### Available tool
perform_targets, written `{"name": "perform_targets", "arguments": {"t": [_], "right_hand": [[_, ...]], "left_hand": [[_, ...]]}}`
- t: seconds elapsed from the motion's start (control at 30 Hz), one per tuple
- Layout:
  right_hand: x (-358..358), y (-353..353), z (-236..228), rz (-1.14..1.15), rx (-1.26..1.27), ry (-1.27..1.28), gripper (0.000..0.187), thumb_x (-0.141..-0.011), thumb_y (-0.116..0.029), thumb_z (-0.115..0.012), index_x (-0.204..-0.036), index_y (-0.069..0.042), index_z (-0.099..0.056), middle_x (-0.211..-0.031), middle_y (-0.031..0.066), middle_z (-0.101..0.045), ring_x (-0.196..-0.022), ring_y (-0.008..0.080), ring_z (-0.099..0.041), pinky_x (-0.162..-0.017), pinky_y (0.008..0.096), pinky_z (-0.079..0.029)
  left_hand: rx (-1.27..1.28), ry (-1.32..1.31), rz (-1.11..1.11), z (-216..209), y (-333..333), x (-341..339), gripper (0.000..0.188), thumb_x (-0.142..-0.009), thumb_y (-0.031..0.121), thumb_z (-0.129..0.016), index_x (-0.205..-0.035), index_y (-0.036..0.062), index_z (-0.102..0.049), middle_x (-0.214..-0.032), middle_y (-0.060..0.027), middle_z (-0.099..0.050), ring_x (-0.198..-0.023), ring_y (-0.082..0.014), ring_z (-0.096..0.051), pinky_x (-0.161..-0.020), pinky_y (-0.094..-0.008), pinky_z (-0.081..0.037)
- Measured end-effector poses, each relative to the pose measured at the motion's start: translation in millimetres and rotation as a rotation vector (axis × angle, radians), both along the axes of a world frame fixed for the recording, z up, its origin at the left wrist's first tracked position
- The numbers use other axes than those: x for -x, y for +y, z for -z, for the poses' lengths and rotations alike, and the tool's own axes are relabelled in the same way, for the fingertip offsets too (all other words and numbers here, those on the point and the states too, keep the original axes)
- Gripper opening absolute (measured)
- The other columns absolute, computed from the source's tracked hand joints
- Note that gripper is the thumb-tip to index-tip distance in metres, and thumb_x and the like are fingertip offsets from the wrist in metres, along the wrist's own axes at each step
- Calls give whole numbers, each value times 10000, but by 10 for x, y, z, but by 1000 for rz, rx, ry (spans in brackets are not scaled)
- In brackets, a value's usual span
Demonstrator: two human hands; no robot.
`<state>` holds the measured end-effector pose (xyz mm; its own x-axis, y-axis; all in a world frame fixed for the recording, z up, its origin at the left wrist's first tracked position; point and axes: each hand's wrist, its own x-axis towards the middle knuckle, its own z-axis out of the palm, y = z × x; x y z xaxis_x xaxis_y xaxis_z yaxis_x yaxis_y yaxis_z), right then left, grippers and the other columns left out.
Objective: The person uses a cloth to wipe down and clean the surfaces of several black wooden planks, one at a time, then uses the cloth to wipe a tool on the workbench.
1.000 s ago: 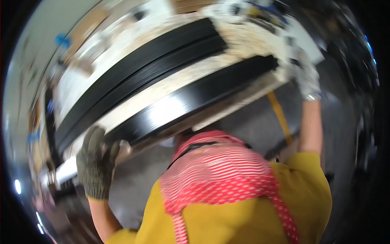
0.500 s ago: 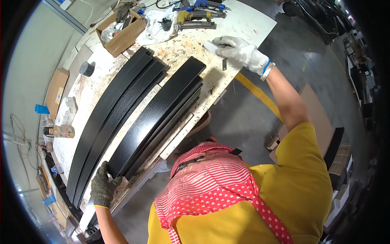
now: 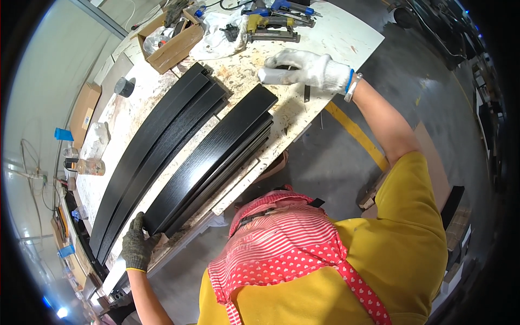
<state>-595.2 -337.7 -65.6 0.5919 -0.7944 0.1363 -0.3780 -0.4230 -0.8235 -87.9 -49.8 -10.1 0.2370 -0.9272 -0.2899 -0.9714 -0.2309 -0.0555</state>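
Two gloved hands work at a cluttered white bench (image 3: pixel 352 40), seen from above. The left hand (image 3: pixel 139 245), in a dark grey-green knit glove, is at the lower end of a stack of long black slats (image 3: pixel 208 165). Its thumb and fingers are spread apart, resting against that end. The stack lies along the bench's near edge, its glossy top slat showing a fine grain and a bright patch of reflected light.

The right hand (image 3: pixel 311 70), in a white glove, is just beyond the stack's far end. Its fingers are closed on a small white piece (image 3: pixel 275 76), whose exact kind is hard to tell. A small dark strip (image 3: pixel 307 93) is just below this hand.

Farther in on the bench, a second group of black slats (image 3: pixel 149 149) lies alongside the first, with a pale gap between them. Past their upper ends are an open cardboard box (image 3: pixel 177 50), a crumpled white cloth (image 3: pixel 216 46) and a yellow-and-black power tool (image 3: pixel 276 30). A dark round tub (image 3: pixel 124 87) and a clear bottle (image 3: pixel 91 166) stand toward the left. The person wears a yellow top (image 3: pixel 395 227) and a red-and-white apron (image 3: pixel 276 241).
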Motion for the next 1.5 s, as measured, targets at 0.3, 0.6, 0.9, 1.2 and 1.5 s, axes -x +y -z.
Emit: {"name": "perform_targets", "arguments": {"t": [0.3,0.6,0.9,1.2,1.5], "right_hand": [[50,-136,-137,-143,116,135,453,-844,-112,-718,-1283,-51,-620,-1242,139,-599,-1188,320,-571,-1044,389,-459],[45,-209,-311,-275,310,368,418,-822,-117,-728,-1233,-79,-657,-1222,113,-620,-1165,302,-585,-1012,378,-463],[-94,-268,-433,-295,241,379,392,-839,-134,-681,-1218,-36,-653,-1161,125,-617,-1134,300,-591,-1008,382,-462],[-165,-219,-589,-258,252,550,387,-838,-181,-691,-1210,-76,-663,-1174,79,-632,-1125,268,-600,-981,359,-472],[-153,-173,-586,-278,199,486,401,-821,-109,-696,-1210,-30,-642,-1155,115,-627,-1127,283,-596,-1002,363,-464]], "left_hand": [[-15,-16,-26,3,8,-7,752,-736,259,-842,-1402,151,-509,-1271,-110,-643,-1088,-336,-657,-910,-433,-536],[12,-15,23,46,51,-79,742,-743,259,-837,-1396,129,-510,-1275,-124,-637,-1091,-342,-654,-914,-426,-534],[-49,82,-116,-58,-35,71,798,-717,194,-857,-1420,64,-502,-1347,-199,-600,-1231,-361,-587,-1038,-411,-471],[2,-1,-34,15,26,-6,739,-744,248,-845,-1399,128,-523,-1297,-132,-636,-1123,-338,-649,-941,-428,-528],[-2,5,-44,10,24,-2,731,-749,257,-846,-1394,130,-527,-1289,-142,-640,-1133,-345,-645,-952,-432,-527]]}}
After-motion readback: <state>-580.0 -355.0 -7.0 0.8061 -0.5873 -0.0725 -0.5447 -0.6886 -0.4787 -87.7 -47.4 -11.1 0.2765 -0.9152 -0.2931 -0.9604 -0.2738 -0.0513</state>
